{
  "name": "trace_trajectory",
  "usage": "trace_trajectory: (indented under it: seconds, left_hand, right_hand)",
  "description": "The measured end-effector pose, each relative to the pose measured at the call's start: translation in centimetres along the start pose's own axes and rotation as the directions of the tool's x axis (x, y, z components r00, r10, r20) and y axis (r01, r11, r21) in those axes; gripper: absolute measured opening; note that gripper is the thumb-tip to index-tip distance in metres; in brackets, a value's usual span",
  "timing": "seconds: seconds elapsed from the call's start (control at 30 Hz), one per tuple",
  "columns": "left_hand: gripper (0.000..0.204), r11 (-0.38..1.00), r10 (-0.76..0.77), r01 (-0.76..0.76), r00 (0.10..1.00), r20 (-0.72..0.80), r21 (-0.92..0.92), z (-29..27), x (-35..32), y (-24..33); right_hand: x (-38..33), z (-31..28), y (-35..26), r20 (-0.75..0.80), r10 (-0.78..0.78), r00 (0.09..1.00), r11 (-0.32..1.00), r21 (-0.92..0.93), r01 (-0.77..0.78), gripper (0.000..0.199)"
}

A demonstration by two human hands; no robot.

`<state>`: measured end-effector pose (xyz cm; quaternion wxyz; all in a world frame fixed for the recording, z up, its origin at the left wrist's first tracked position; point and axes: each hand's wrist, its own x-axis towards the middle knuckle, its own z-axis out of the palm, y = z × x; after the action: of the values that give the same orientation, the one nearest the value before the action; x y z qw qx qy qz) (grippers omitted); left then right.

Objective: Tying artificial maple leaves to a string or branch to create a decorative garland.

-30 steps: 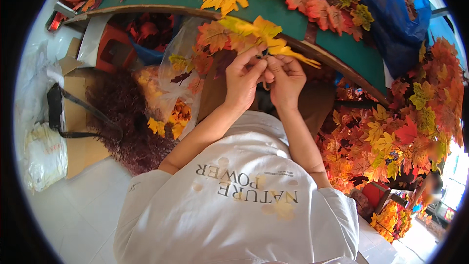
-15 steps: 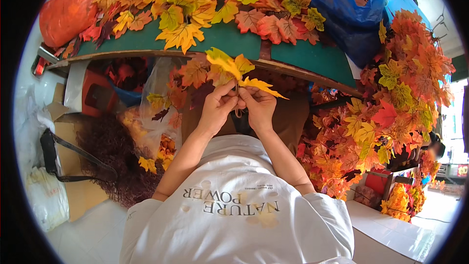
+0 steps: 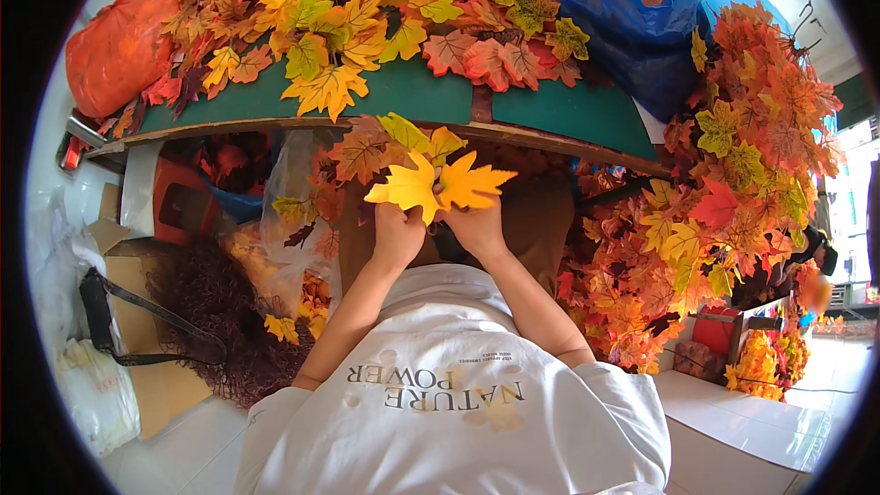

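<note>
My left hand and my right hand are close together in front of my lap, below the table edge. Both are closed around the stem of a spray of artificial maple leaves; the leaves hide the fingertips and most of the stem. Two bright yellow leaves spread over the tops of my hands. Just beyond them stand a yellow-green leaf and a smaller golden leaf. Orange leaves hang beside these on the left, and whether they join the same spray I cannot tell.
Ahead, a green-topped table bears heaped autumn leaves, an orange bag and a blue plastic bag. Leaf garlands hang at the right. Dark wiry stems and a cardboard box lie at the left.
Two yellow leaves have swung down and opened out flat across my hands, covering fingers that showed before. Both hands have moved slightly toward me and to the left.
</note>
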<state>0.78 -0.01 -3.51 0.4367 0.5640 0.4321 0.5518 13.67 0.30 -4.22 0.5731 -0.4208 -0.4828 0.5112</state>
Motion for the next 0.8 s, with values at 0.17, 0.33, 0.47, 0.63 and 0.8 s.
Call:
trace_trajectory:
  seconds: [0.17, 0.33, 0.47, 0.63, 0.8]
  left_hand:
    - [0.037, 0.979, 0.159, -0.156, 0.987, -0.010, 0.130, 0.2, 0.0, -0.3]
    - [0.033, 0.865, -0.256, 0.255, 0.965, 0.058, -0.432, 0.4, -0.1, 0.1]
    - [0.029, 0.613, -0.396, 0.278, 0.918, 0.018, -0.739, -0.6, 0.0, -1.4]
    - [0.023, 0.596, -0.448, 0.312, 0.894, 0.016, -0.740, -0.6, 0.2, -0.6]
    - [0.021, 0.552, -0.556, 0.499, 0.818, 0.151, -0.668, -1.1, -0.1, 0.2]
  right_hand:
    - [0.1, -1.2, -0.4, 0.074, -0.131, 0.989, 0.890, -0.431, 0.151, 0.023]
    - [-0.5, -0.6, -0.1, -0.010, 0.100, 0.995, 0.990, 0.096, -0.099, 0.031]
    - [-1.3, 0.2, -1.6, 0.163, -0.004, 0.987, 0.971, -0.234, 0.042, 0.028]
    - [-1.5, 0.7, -3.2, 0.287, -0.222, 0.932, 0.602, -0.712, 0.362, 0.017]
    - [0.6, 0.3, -3.9, 0.409, -0.357, 0.840, 0.523, -0.658, 0.542, 0.015]
